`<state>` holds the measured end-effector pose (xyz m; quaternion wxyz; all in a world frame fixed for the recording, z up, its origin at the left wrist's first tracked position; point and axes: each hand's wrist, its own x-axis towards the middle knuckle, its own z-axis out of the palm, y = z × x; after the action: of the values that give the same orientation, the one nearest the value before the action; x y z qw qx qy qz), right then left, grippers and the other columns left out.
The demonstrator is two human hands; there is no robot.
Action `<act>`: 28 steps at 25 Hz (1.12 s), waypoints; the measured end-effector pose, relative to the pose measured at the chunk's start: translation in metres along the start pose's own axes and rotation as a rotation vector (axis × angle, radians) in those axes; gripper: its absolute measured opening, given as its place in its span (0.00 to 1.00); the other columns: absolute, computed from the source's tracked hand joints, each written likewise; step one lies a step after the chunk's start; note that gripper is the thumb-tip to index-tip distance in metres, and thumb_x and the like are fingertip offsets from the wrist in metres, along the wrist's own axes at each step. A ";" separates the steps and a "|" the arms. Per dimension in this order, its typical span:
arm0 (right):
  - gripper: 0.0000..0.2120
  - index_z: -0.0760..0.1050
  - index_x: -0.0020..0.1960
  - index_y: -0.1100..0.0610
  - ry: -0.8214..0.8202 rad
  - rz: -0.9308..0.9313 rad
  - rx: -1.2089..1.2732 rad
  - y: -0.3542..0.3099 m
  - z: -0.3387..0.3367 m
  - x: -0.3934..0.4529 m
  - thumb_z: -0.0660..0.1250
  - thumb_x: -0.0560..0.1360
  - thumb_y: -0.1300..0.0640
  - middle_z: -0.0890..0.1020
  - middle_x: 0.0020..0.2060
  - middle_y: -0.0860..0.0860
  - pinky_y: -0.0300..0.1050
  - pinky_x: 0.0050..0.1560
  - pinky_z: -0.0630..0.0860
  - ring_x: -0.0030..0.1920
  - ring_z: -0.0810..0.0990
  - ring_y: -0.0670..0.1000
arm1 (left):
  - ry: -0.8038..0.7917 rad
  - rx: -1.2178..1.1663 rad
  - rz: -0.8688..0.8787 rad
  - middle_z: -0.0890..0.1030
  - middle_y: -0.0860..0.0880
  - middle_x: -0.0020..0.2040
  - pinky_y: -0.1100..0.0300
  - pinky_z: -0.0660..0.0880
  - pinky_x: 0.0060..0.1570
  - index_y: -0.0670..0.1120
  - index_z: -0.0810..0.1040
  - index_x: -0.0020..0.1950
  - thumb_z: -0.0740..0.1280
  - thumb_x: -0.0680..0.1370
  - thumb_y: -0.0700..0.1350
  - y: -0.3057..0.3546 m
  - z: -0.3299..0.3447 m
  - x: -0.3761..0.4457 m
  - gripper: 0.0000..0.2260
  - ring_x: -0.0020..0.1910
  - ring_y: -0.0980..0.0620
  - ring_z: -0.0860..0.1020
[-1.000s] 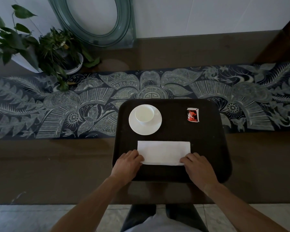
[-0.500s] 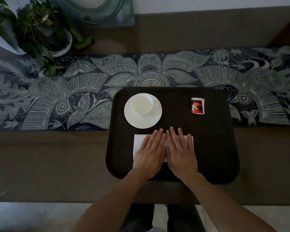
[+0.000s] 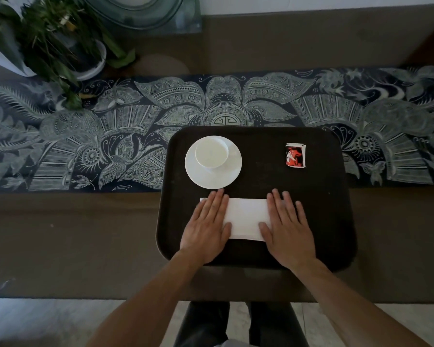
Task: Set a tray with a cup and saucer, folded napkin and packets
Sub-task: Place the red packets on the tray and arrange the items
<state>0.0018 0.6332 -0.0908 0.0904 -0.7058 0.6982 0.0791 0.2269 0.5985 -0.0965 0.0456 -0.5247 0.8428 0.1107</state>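
A dark brown tray (image 3: 331, 221) lies on the table in front of me. A white cup (image 3: 211, 152) stands on a white saucer (image 3: 218, 177) at the tray's back left. Red-and-white packets (image 3: 296, 155) are stacked at its back right. A folded white napkin (image 3: 246, 217) lies flat across the near half of the tray. My left hand (image 3: 207, 226) rests palm down on the napkin's left end and my right hand (image 3: 287, 226) on its right end, fingers spread and flat. The napkin's ends are hidden under my palms.
A patterned dark blue runner (image 3: 85, 141) crosses the brown table (image 3: 73, 246) behind and beside the tray. Potted plants (image 3: 58, 38) stand at the back left, next to a glass object (image 3: 145, 13) against the wall. The table's near edge is just below the tray.
My hands went from the napkin's near corners to its middle, side by side, and have now slid apart to its two ends. The view also tilted down.
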 end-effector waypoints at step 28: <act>0.31 0.49 0.79 0.57 0.023 -0.066 0.005 -0.017 0.001 0.008 0.42 0.81 0.42 0.53 0.78 0.56 0.58 0.76 0.52 0.78 0.50 0.55 | 0.009 0.039 0.076 0.47 0.45 0.80 0.48 0.49 0.76 0.43 0.47 0.79 0.41 0.82 0.61 0.014 0.002 0.018 0.30 0.78 0.50 0.44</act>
<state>0.0190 0.6256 -0.0935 0.0866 -0.7290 0.6758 0.0663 0.2061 0.5894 -0.1002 0.0478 -0.4920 0.8642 0.0935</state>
